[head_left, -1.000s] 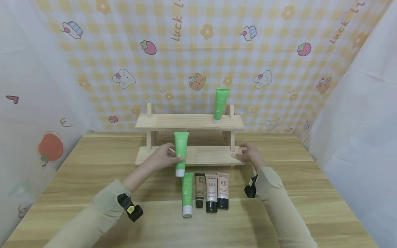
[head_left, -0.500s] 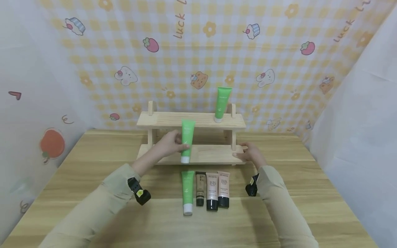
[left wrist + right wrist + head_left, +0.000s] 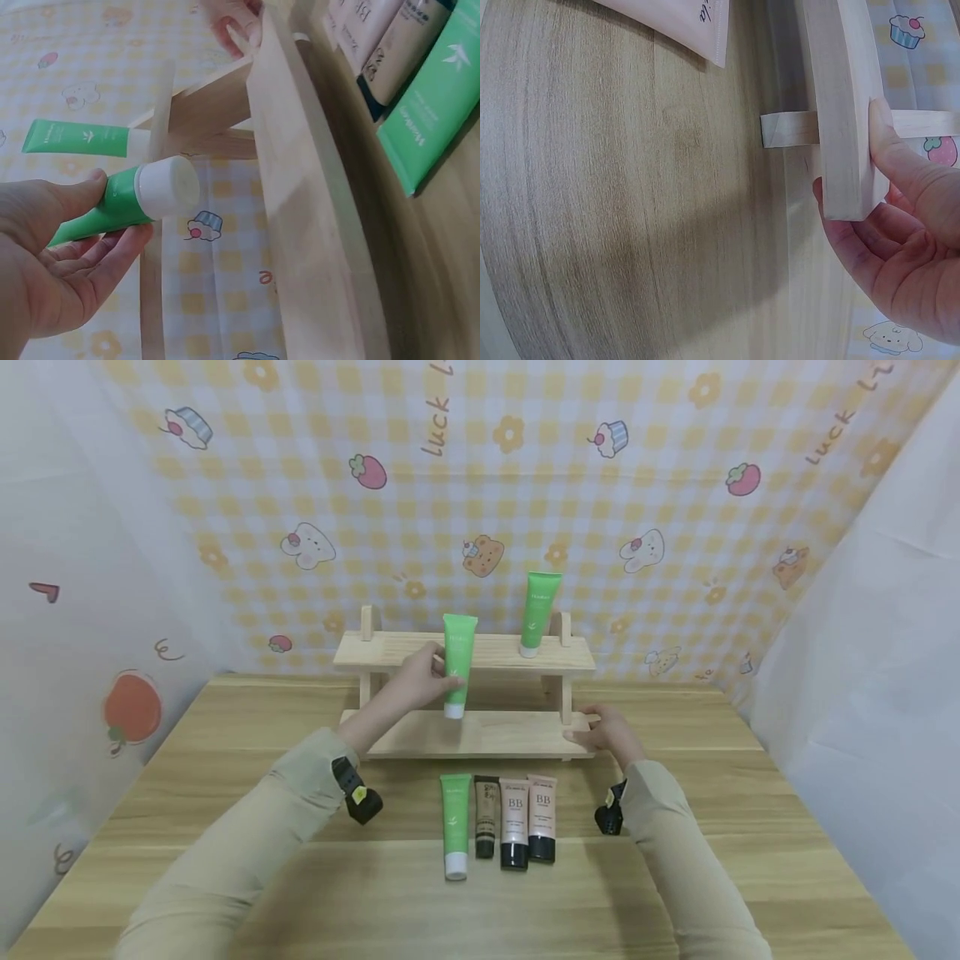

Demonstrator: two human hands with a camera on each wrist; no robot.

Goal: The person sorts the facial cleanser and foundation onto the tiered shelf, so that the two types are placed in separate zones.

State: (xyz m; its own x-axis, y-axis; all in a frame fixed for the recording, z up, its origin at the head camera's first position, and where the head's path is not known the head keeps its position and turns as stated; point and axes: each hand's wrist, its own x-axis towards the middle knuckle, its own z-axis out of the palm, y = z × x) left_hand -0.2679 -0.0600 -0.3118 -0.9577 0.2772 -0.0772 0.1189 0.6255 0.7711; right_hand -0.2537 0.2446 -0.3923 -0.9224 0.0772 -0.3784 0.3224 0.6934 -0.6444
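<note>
My left hand (image 3: 424, 677) pinches a green tube (image 3: 458, 652) with a white cap, cap down, in front of the upper shelf of a two-tier wooden rack (image 3: 450, 732). In the left wrist view the thumb and fingers close round the tube's green body (image 3: 112, 202), its white cap clear of the wood. My right hand (image 3: 609, 737) grips the right end of the lower shelf; the right wrist view has the thumb above the board (image 3: 847, 150) and fingers beneath. Another green tube (image 3: 538, 612) stands on its cap at the upper shelf's right end.
On the wooden table (image 3: 337, 893) before the rack lie a third green tube (image 3: 455, 818), a small brown tube (image 3: 486, 814) and two pinkish BB cream tubes (image 3: 514, 818), side by side. A patterned cloth (image 3: 420, 510) hangs close behind the rack.
My left hand has lifted the green tube from in front of the lower shelf up to the upper shelf's height, moving slightly right. The right hand keeps its grip on the rack.
</note>
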